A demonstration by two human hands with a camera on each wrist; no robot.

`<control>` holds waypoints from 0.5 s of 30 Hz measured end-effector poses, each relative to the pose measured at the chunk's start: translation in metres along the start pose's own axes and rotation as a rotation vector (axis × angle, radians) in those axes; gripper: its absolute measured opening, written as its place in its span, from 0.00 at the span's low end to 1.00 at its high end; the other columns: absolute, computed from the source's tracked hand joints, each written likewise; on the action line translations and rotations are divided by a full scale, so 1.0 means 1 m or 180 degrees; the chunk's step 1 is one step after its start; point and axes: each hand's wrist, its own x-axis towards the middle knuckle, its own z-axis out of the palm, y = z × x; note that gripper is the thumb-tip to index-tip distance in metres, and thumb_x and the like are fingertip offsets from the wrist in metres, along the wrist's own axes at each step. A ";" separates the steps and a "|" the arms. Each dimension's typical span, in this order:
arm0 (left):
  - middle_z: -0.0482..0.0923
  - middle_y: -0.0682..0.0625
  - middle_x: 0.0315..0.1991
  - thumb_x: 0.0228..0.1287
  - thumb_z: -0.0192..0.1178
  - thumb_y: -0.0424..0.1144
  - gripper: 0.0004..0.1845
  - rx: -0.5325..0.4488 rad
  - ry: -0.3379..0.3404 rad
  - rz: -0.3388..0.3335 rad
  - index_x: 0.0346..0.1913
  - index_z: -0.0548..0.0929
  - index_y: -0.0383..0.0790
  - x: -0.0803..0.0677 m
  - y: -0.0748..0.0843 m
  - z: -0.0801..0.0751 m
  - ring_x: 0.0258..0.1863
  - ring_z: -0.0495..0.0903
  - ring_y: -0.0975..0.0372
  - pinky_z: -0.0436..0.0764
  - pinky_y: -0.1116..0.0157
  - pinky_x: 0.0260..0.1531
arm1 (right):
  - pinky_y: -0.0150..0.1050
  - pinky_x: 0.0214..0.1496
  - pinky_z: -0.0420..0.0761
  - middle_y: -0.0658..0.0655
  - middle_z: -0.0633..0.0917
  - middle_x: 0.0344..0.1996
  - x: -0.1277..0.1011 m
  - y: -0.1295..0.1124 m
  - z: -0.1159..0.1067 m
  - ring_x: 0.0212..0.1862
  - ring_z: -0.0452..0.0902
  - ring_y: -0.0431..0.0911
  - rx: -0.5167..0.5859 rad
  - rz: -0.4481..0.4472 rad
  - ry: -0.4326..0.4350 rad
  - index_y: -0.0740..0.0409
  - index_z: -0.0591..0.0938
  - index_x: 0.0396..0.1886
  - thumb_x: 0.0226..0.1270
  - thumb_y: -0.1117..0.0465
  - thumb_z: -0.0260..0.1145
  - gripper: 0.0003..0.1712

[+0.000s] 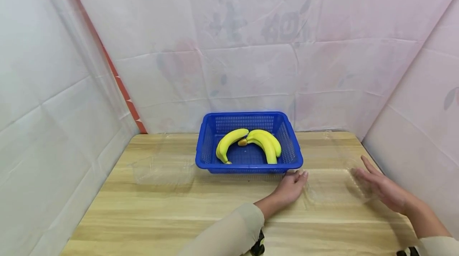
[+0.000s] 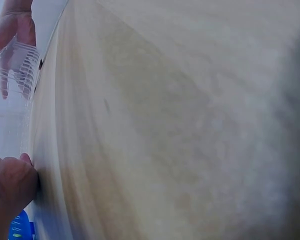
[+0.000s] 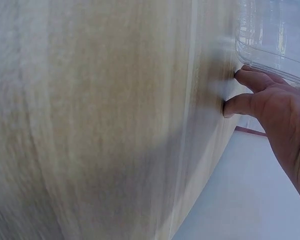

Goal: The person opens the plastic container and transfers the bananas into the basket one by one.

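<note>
A clear plastic tray (image 1: 331,186) lies on the wooden table (image 1: 172,208) just right of a blue basket (image 1: 249,166) that holds two yellow bananas (image 1: 229,142). My left hand (image 1: 295,184) rests on the table at the tray's left edge, fingers relaxed, close to the basket's front right corner. My right hand (image 1: 378,186) lies at the tray's right edge with straight fingers. In the right wrist view, the fingertips (image 3: 247,80) touch the table under the tray's rim (image 3: 270,50). The left wrist view shows the left hand (image 2: 7,187) beside the tray (image 2: 15,80).
A second clear plastic tray (image 1: 161,164) lies on the table left of the basket. White sheeting walls in the table at the back and on both sides. The right wall stands close to my right hand. The table's near edge runs under my forearms.
</note>
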 end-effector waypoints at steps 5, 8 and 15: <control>0.74 0.49 0.77 0.84 0.45 0.63 0.34 -0.0006 0.0010 -0.0012 0.77 0.75 0.43 -0.001 0.001 0.002 0.79 0.70 0.60 0.71 0.62 0.79 | 0.27 0.76 0.13 0.20 0.61 0.72 -0.003 0.004 -0.006 0.61 0.66 0.09 -0.0010 -0.0128 -0.0082 0.35 0.09 0.78 0.92 0.52 0.28 0.40; 0.74 0.49 0.77 0.85 0.45 0.63 0.34 -0.0013 0.0035 -0.0005 0.77 0.75 0.44 -0.001 0.001 0.002 0.79 0.70 0.61 0.70 0.62 0.79 | 0.35 0.76 0.07 0.18 0.72 0.64 -0.003 0.005 -0.010 0.62 0.68 0.11 0.0133 -0.0227 -0.0206 0.35 0.08 0.77 0.91 0.51 0.24 0.38; 0.74 0.48 0.78 0.85 0.43 0.64 0.35 0.0002 -0.0025 0.0052 0.77 0.74 0.43 0.000 -0.003 -0.003 0.80 0.70 0.59 0.70 0.61 0.79 | 0.75 0.53 -0.01 0.18 0.75 0.64 0.001 -0.002 -0.012 0.60 0.71 0.13 0.0157 -0.0216 -0.0319 0.34 0.08 0.76 0.89 0.48 0.18 0.35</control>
